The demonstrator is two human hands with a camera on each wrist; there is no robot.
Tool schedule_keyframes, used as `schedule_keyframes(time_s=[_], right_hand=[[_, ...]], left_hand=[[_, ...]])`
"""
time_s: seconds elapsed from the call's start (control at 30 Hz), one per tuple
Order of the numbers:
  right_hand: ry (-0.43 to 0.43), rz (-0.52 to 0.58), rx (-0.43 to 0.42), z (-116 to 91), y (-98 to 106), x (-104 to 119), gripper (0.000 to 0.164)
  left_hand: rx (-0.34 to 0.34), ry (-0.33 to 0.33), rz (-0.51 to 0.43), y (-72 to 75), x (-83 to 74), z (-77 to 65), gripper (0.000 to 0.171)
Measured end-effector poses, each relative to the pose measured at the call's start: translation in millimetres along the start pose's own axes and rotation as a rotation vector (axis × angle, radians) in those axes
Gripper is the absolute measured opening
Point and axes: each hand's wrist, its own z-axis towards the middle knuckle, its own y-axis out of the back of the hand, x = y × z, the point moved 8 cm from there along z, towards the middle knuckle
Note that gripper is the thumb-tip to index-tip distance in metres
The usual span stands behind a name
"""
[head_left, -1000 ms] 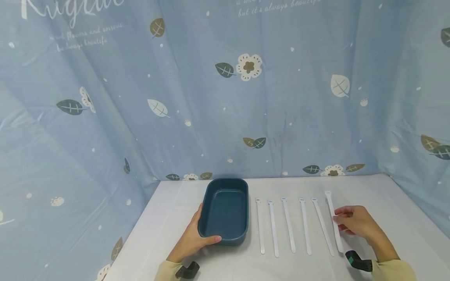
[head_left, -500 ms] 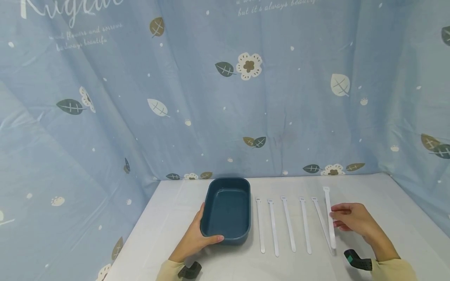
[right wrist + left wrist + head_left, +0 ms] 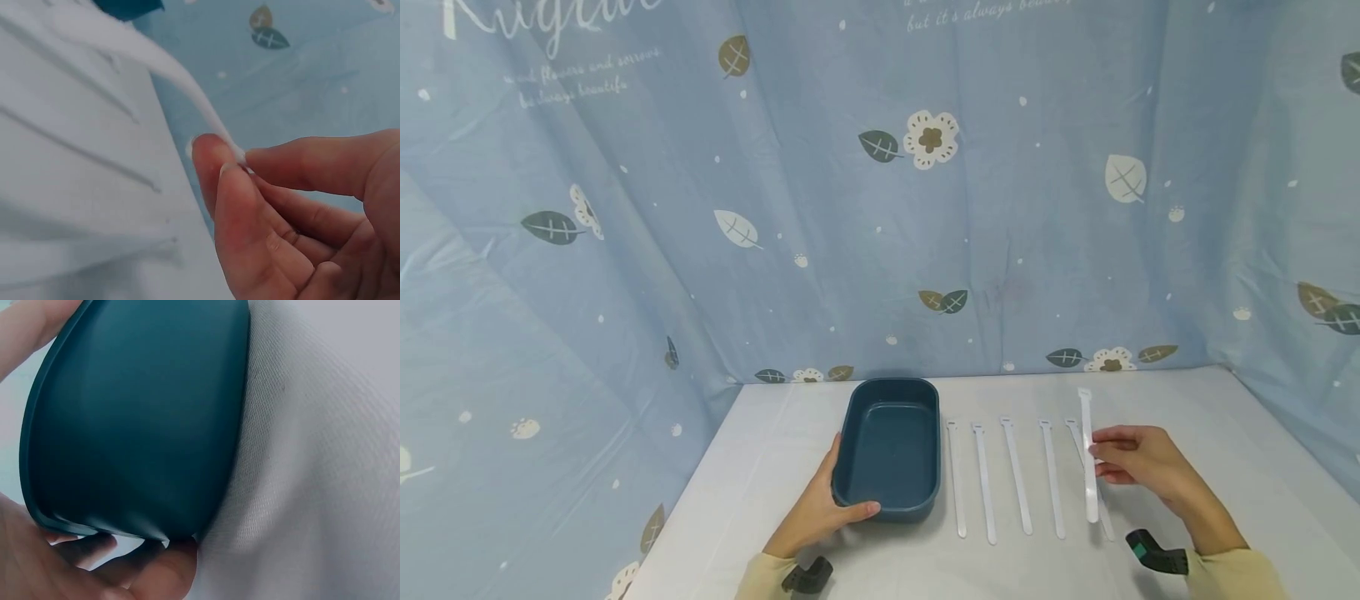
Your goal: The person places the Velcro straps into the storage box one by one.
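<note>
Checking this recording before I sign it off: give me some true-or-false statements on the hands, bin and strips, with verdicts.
1. The left hand holds the teal bin. True.
2. The right hand rests flat on the table. False: it pinches a white strip.
3. In the head view, the pinched strip partly hides another strip. True.
4. Five other strips lie on the table. True.
5. The bin is right of every strip in the head view. False: it is left of them.
</note>
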Motion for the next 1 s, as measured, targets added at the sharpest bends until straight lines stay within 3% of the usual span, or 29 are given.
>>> schedule_keyframes(time_s=[0.57, 1.0], right_hand=[[0.123, 0.210, 0.082, -9, -37, 43, 0.048], [0.147, 0.233, 0.128, -10, -61, 71, 0.046]], left_hand=[[-0.007, 0.000, -0.047, -0.1, 2.5, 1.0, 0.125], [-0.020, -0.012, -0.070, -0.8, -0.4, 0.9, 0.125]])
